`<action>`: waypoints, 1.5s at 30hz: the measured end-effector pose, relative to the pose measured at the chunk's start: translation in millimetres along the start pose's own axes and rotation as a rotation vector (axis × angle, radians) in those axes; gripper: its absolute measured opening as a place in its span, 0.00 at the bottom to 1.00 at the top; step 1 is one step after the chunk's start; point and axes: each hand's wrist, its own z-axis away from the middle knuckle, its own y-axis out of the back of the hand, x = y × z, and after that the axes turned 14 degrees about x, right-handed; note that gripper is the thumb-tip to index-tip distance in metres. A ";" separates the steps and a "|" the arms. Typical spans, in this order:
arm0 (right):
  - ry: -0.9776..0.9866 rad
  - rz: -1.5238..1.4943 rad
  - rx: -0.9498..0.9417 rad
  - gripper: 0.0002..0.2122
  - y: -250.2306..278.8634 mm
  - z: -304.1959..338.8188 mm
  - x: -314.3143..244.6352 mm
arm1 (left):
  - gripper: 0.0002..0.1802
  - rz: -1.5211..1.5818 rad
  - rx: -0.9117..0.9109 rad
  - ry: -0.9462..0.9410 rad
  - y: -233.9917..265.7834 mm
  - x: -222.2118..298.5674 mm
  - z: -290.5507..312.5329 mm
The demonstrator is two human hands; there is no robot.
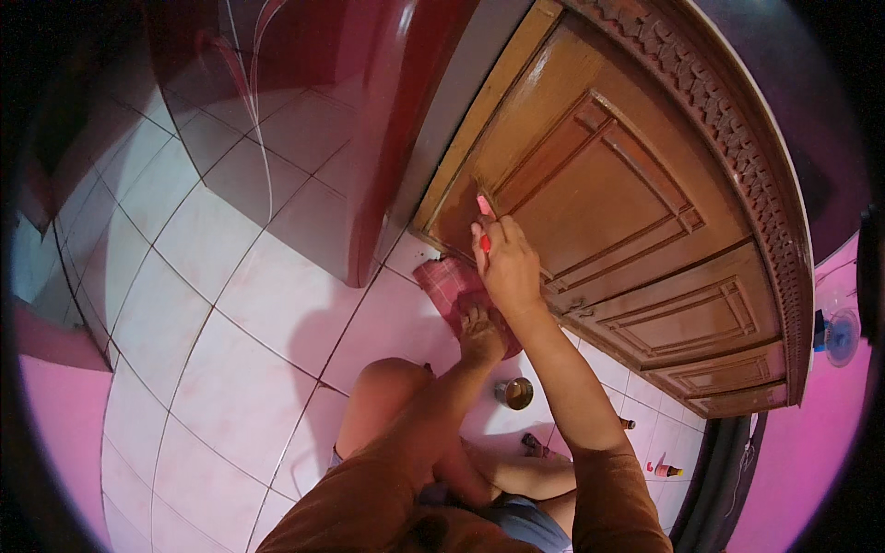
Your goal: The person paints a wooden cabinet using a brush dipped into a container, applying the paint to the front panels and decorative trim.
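My right hand (pixel 512 272) is closed around the red handle of a paintbrush (pixel 485 205). The bristles touch the lower left part of a brown wooden cabinet (pixel 590 120) with raised panel frames. Beneath that arm, my left hand (pixel 482 334) lies on a red checked cloth (pixel 447 284) on the floor, its fingers stretched out. The cloth sits against the foot of the cabinet. Close to my left hand stands a small metal cup (pixel 514 394) with brownish liquid in it.
A glossy dark red cabinet (pixel 387 120) stands just left of the wooden one. Pale tiles cover the floor (pixel 249 313). Toward the right are a small bottle with a yellow cap (pixel 668 471) and a dark bottle (pixel 627 424). Carved trim (pixel 728 120) edges the wooden cabinet.
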 end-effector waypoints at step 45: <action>-0.339 -0.250 0.063 0.11 64.8 -13.9 24.9 | 0.37 -0.664 -0.269 0.575 22.9 -63.2 -80.6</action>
